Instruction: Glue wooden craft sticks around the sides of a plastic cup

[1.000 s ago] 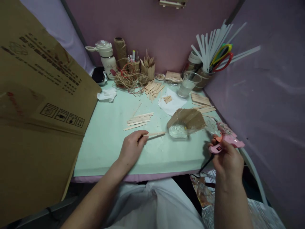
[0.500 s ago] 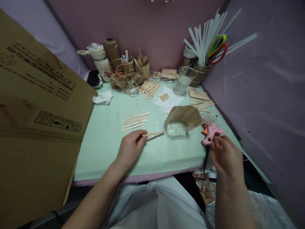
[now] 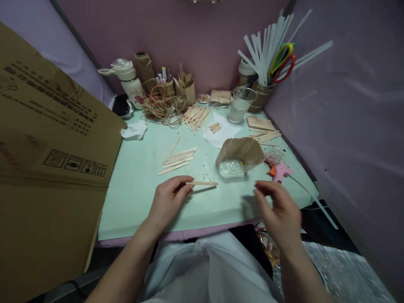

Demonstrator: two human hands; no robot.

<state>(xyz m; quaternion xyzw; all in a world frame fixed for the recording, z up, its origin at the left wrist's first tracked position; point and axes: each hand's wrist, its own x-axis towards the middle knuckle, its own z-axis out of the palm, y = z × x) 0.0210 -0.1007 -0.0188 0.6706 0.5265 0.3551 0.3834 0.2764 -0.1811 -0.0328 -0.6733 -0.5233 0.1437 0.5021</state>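
Note:
My left hand (image 3: 168, 200) pinches one end of a flat wooden craft stick (image 3: 203, 183) held just above the pale green table (image 3: 139, 198). My right hand (image 3: 277, 208) hovers near the table's front edge with its fingers apart and nothing in them, slightly blurred. A pink glue gun (image 3: 279, 170) lies on the table beyond it. A fan-shaped piece made of sticks (image 3: 241, 150) leans over a clear dish (image 3: 230, 168) between the two hands and farther back.
A few loose sticks (image 3: 177, 160) lie mid-table. At the back stand a bottle (image 3: 128, 80), twine (image 3: 160, 107), a stick pile (image 3: 195, 113), a clear cup (image 3: 240, 105) and a jar with white strips and scissors (image 3: 268, 63). A large cardboard sheet (image 3: 47, 147) leans at left.
My right hand set the pink glue gun down on the table and moved left, now empty. My left hand lifted the stick slightly.

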